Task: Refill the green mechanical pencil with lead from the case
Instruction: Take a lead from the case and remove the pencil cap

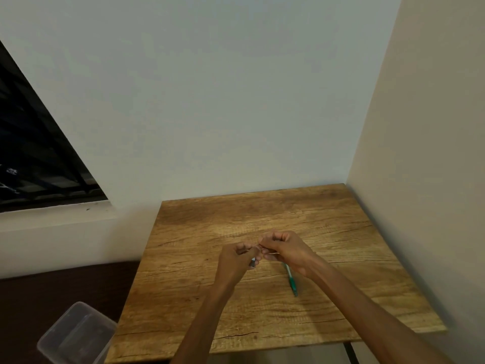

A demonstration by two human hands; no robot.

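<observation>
The green mechanical pencil (290, 280) lies on the wooden table (275, 214), partly under my right wrist, its tip pointing toward me. My left hand (237, 261) grips a small dark lead case (253, 262), most of it hidden in my curled fingers. My right hand (284, 249) is curled right beside the left one, fingertips pinching at the case's upper end. Whether a lead is between the fingers is too small to tell.
The table stands in a corner, with white walls close behind it and on the right. A clear plastic box (76, 336) sits low at the left, beside the table. A dark window (34, 153) is at the far left.
</observation>
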